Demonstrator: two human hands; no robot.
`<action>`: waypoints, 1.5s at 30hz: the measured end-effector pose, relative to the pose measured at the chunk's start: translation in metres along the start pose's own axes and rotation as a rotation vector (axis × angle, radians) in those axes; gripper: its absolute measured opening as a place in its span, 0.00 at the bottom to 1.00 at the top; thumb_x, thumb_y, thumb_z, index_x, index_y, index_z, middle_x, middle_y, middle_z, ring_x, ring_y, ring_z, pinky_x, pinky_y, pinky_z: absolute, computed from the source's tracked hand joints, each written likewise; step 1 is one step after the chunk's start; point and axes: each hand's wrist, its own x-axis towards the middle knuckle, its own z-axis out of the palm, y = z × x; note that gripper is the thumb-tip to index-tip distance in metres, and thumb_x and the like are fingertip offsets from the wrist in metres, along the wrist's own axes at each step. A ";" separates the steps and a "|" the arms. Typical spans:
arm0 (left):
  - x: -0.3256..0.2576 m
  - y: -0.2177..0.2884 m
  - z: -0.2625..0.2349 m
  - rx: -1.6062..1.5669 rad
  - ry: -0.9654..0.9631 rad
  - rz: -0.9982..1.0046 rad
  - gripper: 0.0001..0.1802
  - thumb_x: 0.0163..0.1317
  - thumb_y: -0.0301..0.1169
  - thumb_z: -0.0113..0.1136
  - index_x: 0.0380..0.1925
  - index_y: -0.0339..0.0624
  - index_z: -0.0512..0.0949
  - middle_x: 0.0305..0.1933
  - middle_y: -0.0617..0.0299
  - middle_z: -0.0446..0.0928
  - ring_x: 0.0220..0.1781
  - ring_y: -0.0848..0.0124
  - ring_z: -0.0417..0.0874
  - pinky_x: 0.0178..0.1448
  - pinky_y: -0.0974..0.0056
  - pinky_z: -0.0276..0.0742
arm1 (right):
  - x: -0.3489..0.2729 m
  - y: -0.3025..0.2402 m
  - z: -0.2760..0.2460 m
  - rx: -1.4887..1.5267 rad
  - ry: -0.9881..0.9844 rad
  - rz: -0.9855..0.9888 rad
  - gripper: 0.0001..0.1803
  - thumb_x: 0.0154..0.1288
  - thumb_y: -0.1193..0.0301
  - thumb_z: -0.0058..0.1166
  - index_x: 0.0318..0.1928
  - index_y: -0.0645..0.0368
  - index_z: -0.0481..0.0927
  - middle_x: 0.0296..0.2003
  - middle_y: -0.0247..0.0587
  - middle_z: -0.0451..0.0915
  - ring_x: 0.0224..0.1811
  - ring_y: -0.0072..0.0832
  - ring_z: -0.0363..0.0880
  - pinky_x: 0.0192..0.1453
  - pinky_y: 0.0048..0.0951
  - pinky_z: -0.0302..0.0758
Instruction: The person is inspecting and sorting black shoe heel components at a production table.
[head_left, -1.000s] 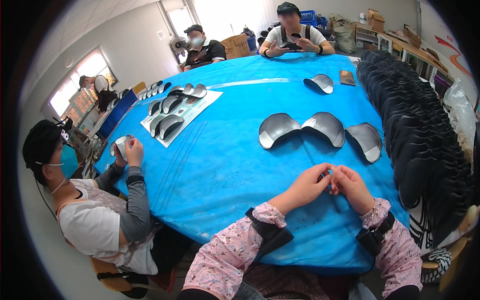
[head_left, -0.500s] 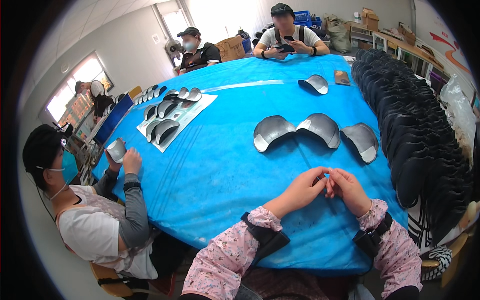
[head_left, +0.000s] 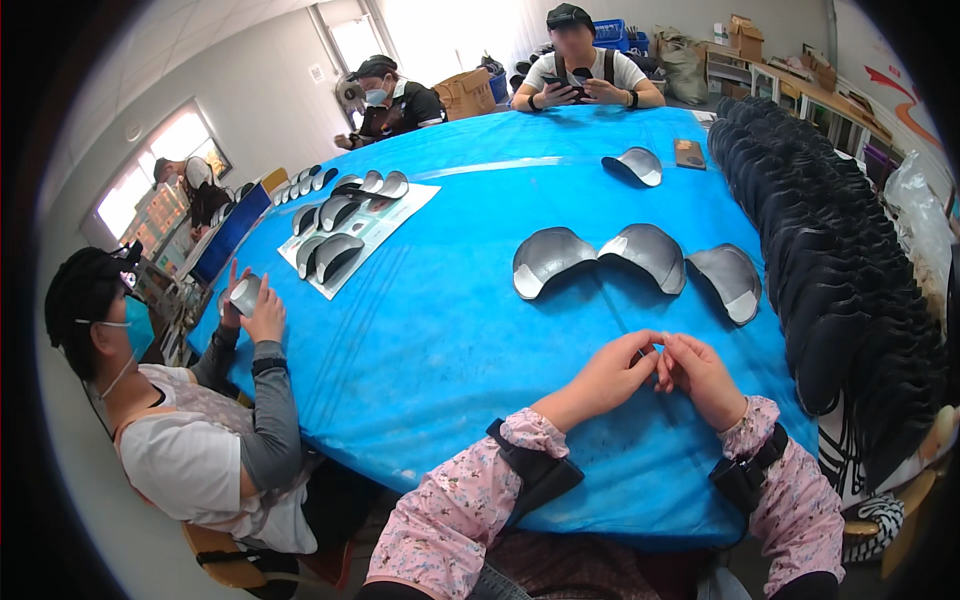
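Both of my hands meet above the blue-covered table [head_left: 440, 370], their fingertips touching. The fingers of my left hand [head_left: 612, 372] are bent inward, thumb against the fingers. Curled toward it from the other side is my right hand [head_left: 702, 375]. Whatever may be pinched between them is hidden or too small to make out. Just beyond my hands lie three curved, dark grey cap-shaped pieces with pale shiny patches: a left one [head_left: 553, 262], a middle one [head_left: 643, 258] and a right one [head_left: 727, 282]. Neither hand touches them.
A long stack of black curved pieces [head_left: 800, 250] lines the table's right side. Farther back are a single curved piece [head_left: 634, 166] and a small brown box [head_left: 689, 154]. More pieces rest on a printed sheet [head_left: 385, 225]. A co-worker at left holds a piece [head_left: 246, 294]; others sit beyond.
My hands stay together almost unchanged. The co-worker at left has turned the piece and shifted their fingers on it. The person at the back left leans over with a hand extended.
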 end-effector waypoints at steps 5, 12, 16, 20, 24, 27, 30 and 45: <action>0.001 -0.002 -0.001 0.002 -0.010 0.014 0.10 0.68 0.28 0.40 0.43 0.35 0.69 0.29 0.62 0.73 0.31 0.75 0.75 0.38 0.70 0.71 | 0.000 -0.001 0.000 -0.006 -0.016 -0.002 0.17 0.70 0.60 0.41 0.30 0.60 0.70 0.23 0.33 0.71 0.25 0.19 0.70 0.33 0.19 0.68; 0.002 -0.002 -0.002 -0.137 -0.062 -0.001 0.12 0.69 0.30 0.40 0.44 0.33 0.69 0.30 0.61 0.73 0.32 0.74 0.76 0.38 0.70 0.73 | 0.000 -0.001 0.000 -0.001 -0.001 0.009 0.16 0.70 0.60 0.40 0.32 0.61 0.71 0.23 0.33 0.71 0.25 0.19 0.70 0.33 0.19 0.68; -0.001 -0.001 -0.002 -0.133 -0.055 -0.014 0.12 0.68 0.30 0.42 0.45 0.33 0.68 0.31 0.62 0.73 0.32 0.75 0.76 0.39 0.70 0.73 | 0.000 0.000 0.001 -0.007 -0.008 -0.001 0.16 0.70 0.60 0.40 0.32 0.60 0.71 0.23 0.32 0.71 0.25 0.19 0.70 0.32 0.19 0.68; 0.000 0.001 -0.001 -0.037 -0.034 -0.014 0.11 0.67 0.30 0.43 0.45 0.34 0.69 0.30 0.63 0.74 0.32 0.76 0.76 0.39 0.71 0.72 | 0.000 -0.001 0.000 -0.021 0.004 0.006 0.16 0.70 0.60 0.41 0.32 0.60 0.71 0.23 0.32 0.71 0.25 0.19 0.70 0.32 0.19 0.68; -0.001 0.002 -0.004 0.083 -0.006 -0.025 0.11 0.66 0.30 0.45 0.44 0.36 0.70 0.29 0.65 0.74 0.29 0.79 0.73 0.35 0.72 0.69 | 0.000 0.000 0.000 -0.017 -0.008 0.008 0.16 0.69 0.60 0.41 0.32 0.60 0.71 0.23 0.32 0.72 0.25 0.18 0.70 0.32 0.19 0.68; 0.001 -0.004 -0.005 0.156 -0.001 -0.047 0.12 0.66 0.30 0.46 0.46 0.37 0.70 0.28 0.66 0.72 0.27 0.80 0.70 0.32 0.73 0.67 | 0.000 -0.002 0.002 -0.031 -0.004 0.013 0.16 0.69 0.60 0.42 0.31 0.59 0.71 0.22 0.32 0.72 0.25 0.18 0.70 0.32 0.18 0.69; 0.005 -0.008 0.001 0.140 0.094 -0.009 0.16 0.66 0.30 0.45 0.53 0.39 0.67 0.27 0.67 0.69 0.26 0.81 0.68 0.30 0.72 0.66 | -0.002 -0.005 0.000 -0.032 0.011 0.015 0.16 0.69 0.60 0.42 0.31 0.59 0.71 0.22 0.32 0.72 0.25 0.18 0.70 0.32 0.18 0.69; 0.020 0.098 -0.033 0.940 0.945 0.916 0.39 0.58 0.38 0.52 0.63 0.27 0.48 0.68 0.42 0.46 0.71 0.47 0.42 0.69 0.45 0.39 | 0.005 -0.001 0.003 -0.049 -0.035 0.019 0.17 0.69 0.59 0.42 0.26 0.57 0.68 0.22 0.33 0.73 0.24 0.17 0.70 0.33 0.18 0.68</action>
